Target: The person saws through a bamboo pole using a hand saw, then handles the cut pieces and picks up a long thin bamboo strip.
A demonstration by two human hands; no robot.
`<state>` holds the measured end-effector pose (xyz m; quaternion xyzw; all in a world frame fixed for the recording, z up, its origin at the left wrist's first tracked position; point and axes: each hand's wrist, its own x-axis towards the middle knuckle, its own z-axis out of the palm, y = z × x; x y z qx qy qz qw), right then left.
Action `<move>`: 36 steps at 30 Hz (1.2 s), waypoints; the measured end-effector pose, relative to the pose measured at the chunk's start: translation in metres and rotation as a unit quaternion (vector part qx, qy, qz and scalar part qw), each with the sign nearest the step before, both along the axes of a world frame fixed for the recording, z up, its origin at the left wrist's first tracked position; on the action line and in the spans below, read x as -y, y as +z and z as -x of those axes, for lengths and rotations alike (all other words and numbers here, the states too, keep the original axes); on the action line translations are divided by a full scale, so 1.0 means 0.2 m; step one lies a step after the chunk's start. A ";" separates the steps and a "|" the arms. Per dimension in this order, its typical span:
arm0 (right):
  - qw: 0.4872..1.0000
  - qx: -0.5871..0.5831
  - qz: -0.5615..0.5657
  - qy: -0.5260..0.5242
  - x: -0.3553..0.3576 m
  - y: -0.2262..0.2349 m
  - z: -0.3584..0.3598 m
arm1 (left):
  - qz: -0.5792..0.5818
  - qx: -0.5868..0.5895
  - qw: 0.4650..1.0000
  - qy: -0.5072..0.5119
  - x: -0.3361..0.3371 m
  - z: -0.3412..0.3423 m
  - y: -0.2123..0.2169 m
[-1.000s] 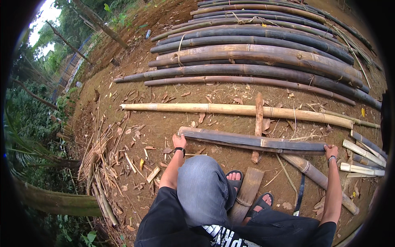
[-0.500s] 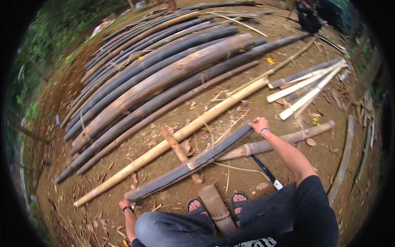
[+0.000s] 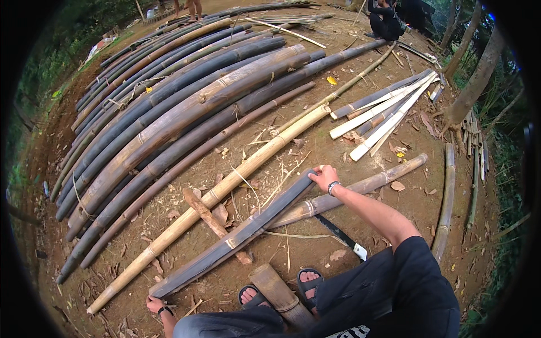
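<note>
A long dark split-bamboo strip (image 3: 260, 221) lies slantwise in front of me. My left hand (image 3: 155, 305) grips its near-left end, fingers partly hidden by the end. At the far-right end, my right hand (image 3: 325, 178) is closed with thumb and fingers around the edge. The strip crosses a short brown stick (image 3: 208, 217) and rests beside or over a bamboo pole (image 3: 375, 183) on its right. Below that pole lies a saw (image 3: 340, 235) with a dark blade and pale handle. A short bamboo length (image 3: 282, 290) points out between my sandalled feet.
A pale peeled pole (image 3: 248, 169) runs parallel beyond the strip. Behind it, several dark bamboo poles (image 3: 186, 121) are laid in rows. Split pale slats (image 3: 389, 121) fan out at right, near tree trunks (image 3: 479, 79). A person in dark clothes (image 3: 386, 19) crouches at the back.
The view has shifted, so the scene sits further left and more of the back right shows. Both hands keep their hold on the strip's ends.
</note>
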<state>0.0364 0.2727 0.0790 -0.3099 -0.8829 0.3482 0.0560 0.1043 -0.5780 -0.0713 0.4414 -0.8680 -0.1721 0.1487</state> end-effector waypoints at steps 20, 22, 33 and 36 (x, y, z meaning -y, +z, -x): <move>1.000 0.022 -0.012 -0.018 -0.04 -0.05 0.12 | -0.003 0.030 0.999 0.033 -0.03 -0.06 0.01; 0.999 0.020 -0.012 -0.025 -0.05 -0.05 0.12 | -0.013 0.030 0.999 0.019 -0.03 -0.07 0.00; 0.992 0.101 -0.005 -0.072 -0.15 0.01 0.21 | -0.034 0.040 0.998 0.028 -0.09 0.00 0.11; 0.993 0.109 -0.039 0.032 -0.15 0.08 0.28 | -0.013 0.144 0.989 0.016 -0.10 0.04 0.21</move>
